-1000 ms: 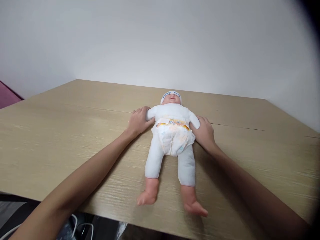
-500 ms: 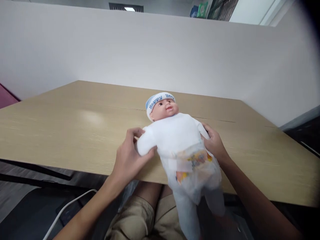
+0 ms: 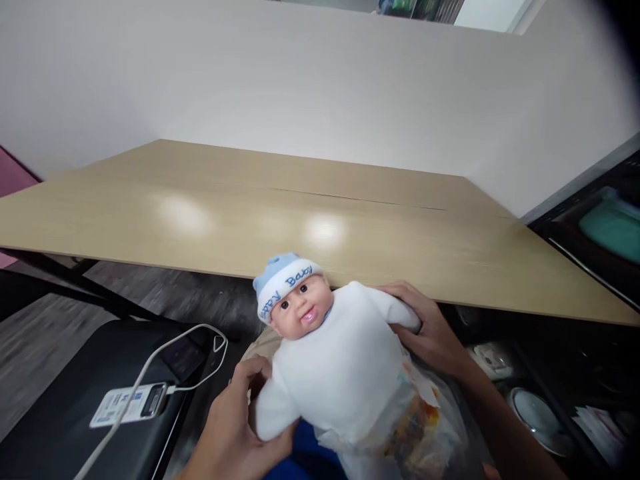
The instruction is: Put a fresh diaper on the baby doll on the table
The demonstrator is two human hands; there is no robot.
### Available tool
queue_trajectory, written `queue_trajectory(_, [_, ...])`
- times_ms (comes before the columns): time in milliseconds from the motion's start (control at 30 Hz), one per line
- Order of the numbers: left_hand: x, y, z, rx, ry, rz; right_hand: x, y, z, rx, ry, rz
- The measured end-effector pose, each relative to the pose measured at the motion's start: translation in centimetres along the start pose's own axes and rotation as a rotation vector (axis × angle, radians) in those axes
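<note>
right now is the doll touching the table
Apart: in the head view the doll is held by both hands below and in front of the table edge.

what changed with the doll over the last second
The doll was lifted off the table and drawn toward the person, now held upright off its near edge. The left hand and right hand kept their grip at its sides.

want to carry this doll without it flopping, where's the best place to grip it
Grip the doll by its upper torso, coming in from both flanks under the arms, much as the left hand and right hand do now. The torso is the widest, firmest-looking part; the head and soft limbs would likely flop, and the diaper looks loose.
</note>
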State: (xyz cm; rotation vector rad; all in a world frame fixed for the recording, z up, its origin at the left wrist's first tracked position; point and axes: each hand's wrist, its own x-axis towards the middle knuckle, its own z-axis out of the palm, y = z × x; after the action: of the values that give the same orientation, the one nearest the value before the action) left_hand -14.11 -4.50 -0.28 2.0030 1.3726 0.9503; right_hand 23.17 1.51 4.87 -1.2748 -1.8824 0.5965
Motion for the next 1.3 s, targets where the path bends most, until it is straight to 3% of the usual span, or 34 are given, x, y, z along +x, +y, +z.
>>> queue_trajectory(167, [-5.0, -1.6, -0.4, -0.026, -0.103, -0.123, -3.6, 0.1, 4.1, 0.089, -0.108, 0.087])
queue_trajectory(433, [-4.9, -3.5, -0.3, 0.011, -0.262, -0.205, -6.2, 5.8, 9.8, 0.052, -0.19, 0.128])
queue_trajectory(533, [-5.0, -4.7, 0.1, 0.068, -0.256, -0.156, -7.9, 7.2, 10.7, 0.037, -0.139, 0.176])
queue_trajectory(633, [-5.0, -5.3, -0.1, 0.208, -0.148, 0.037, -9.9, 6.9, 10.2, 0.091, -0.044, 0.256])
queue_trajectory(733, [-3.9, -4.1, -0.4, 0.3, -0.114, 0.248, -11.7, 5.3, 9.1, 0.183, -0.1, 0.328])
queue_trajectory(833, [-1.4, -0.6, 0.4, 0.218, -0.258, 0.384, -12.8, 4.1, 8.7, 0.221, -0.128, 0.381])
queue_trajectory(933, [1.5, 3.3, 3.2, 0.061, -0.504, 0.547, -13.2, 3.8, 9.2, 0.211, -0.073, 0.399])
queue_trajectory(1000, [3.1, 4.8, 5.7, 0.012, -0.571, 0.663, -13.2, 4.0, 9.5, 0.21, -0.06, 0.399])
queue_trajectory(1133, [4.5, 4.6, 9.4, 0.032, -0.617, 0.733, -13.5, 4.2, 9.5, 0.174, -0.071, 0.351])
queue_trajectory(1300, [4.2, 3.2, 9.0, -0.164, -0.63, 0.608, -13.8, 4.7, 9.3, 0.102, -0.053, 0.311])
